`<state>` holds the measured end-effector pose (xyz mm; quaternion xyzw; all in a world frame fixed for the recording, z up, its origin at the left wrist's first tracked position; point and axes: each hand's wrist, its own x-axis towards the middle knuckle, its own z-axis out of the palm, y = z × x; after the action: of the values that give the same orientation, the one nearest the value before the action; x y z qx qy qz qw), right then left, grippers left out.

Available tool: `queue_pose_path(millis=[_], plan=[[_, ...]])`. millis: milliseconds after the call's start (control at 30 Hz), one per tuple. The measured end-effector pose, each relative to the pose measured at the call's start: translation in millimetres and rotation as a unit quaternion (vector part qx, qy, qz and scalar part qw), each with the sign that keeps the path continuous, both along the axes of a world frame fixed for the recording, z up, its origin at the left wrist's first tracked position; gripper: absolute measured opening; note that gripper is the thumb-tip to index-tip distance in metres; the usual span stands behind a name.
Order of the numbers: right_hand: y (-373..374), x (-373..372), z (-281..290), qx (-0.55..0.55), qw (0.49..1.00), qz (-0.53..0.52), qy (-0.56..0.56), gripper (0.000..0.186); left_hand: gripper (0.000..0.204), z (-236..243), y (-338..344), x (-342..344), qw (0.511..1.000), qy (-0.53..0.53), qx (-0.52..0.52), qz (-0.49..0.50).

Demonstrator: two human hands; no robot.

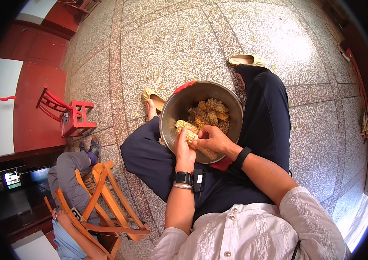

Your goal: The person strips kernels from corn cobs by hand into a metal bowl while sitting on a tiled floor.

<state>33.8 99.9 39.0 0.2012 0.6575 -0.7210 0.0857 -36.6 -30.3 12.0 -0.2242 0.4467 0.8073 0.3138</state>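
Note:
My left hand (184,150) is wrapped round a pale yellow corn cob (185,128), holding it over the near left part of a deep metal pot (234,104). Against the cob's right side press the bent, closed fingers of my right hand (214,139). Whatever lies under those fingertips is hidden. Several corn cobs (212,113) are heaped inside the pot, some with yellow kernels and others looking mostly bare. Another pale cob (208,153) shows below my right hand, near the pot's front wall. The pot stands between my legs, with a red handle (184,86) at its far rim.
A red chair (77,117) stands on the speckled floor (171,39) at the left. Nearer, another person in grey trousers (72,173) sits beside a wooden folding chair (106,203). My yellow shoes (249,60) rest around the pot. Small yellow bits are scattered across the floor.

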Motion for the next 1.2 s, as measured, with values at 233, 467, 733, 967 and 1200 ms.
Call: queue_pose_path(millis=[233, 467, 733, 967, 1200], plan=[[4, 0, 5, 0.0, 1.0, 0.005, -0.02, 0.026, 0.021, 4, 3, 1, 1.0, -0.009, -0.005, 0.004], [4, 0, 2, -0.012, 1.0, 0.009, -0.012, 0.019, 0.021, -7, -2, -3, 1.0, -0.012, 0.016, 0.001], [6, -1, 4, 0.003, 1.0, 0.021, -0.017, 0.014, 0.019, -12, -4, -2, 1.0, 0.001, 0.02, 0.001], [7, 0, 2, 0.036, 0.999, 0.017, -0.031, 0.017, 0.021, 2, 2, 3, 0.999, 0.02, -0.023, 0.028], [8, 0, 1, 0.097, 0.994, 0.031, -0.033, 0.02, 0.024, 8, 6, 5, 0.997, 0.035, -0.062, 0.035]])
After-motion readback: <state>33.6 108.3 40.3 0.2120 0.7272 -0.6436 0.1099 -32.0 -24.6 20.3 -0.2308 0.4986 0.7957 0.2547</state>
